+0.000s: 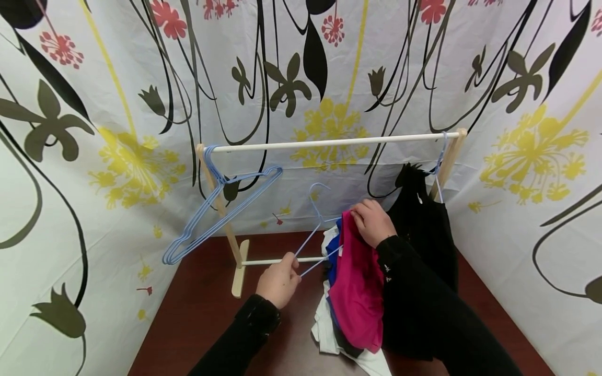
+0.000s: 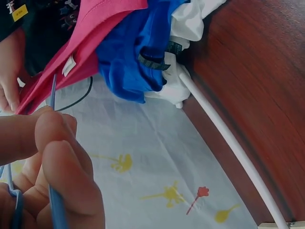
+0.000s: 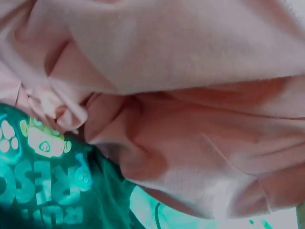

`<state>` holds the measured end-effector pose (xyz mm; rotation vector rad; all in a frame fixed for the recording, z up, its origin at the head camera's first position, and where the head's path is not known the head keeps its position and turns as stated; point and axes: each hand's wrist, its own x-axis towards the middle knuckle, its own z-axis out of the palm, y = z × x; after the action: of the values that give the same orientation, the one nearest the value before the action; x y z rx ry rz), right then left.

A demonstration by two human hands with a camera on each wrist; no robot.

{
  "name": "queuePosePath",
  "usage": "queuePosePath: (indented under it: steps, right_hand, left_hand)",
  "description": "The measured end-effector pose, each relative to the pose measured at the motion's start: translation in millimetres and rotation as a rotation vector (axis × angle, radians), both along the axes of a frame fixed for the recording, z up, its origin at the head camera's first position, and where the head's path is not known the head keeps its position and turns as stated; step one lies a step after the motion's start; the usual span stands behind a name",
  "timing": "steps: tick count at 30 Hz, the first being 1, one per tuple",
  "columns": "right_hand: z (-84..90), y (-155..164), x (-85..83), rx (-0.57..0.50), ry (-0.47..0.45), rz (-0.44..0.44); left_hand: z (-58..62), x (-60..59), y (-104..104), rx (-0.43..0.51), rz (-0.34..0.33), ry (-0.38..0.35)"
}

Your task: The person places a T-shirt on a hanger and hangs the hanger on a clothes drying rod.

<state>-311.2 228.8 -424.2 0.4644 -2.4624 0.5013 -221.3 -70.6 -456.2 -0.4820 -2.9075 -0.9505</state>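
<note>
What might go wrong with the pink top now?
It might slip off: only one end of the blue hanger reaches the pink top, so letting go with the right hand could drop it. Lifting it might also drag the blue garment beneath.

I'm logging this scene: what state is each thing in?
Garment rack, upright
Blue hangers at left, hooked on the rack, empty
Black garment, hung at the rack's right end
Loose blue hanger, off the rack
Pink garment, held, off the rack
Blue garment, partly covered
White clothing, partly covered
Left hand, holding the loose blue hanger
Right hand, gripping the pink garment
</note>
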Motion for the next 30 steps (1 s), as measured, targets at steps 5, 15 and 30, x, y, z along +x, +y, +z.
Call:
queuePosePath:
  steps: [5, 15, 30]
  right_hand:
    - [2.1, -6.0, 1.7, -0.025, -0.032, 0.007]
    - [9.1, -19.2, 9.6, -0.067, -0.115, 0.033]
    - [9.6, -36.1, 16.3, -0.014, -0.033, 0.184]
  left_hand:
    - [0.0, -3.6, 6.9, 0.008, -0.01, -0.002]
    - [0.2, -9.0, 18.0, 0.016, -0.029, -0.017]
    - [0.4, -3.4, 28.9, 0.01, -0.082, -0.024]
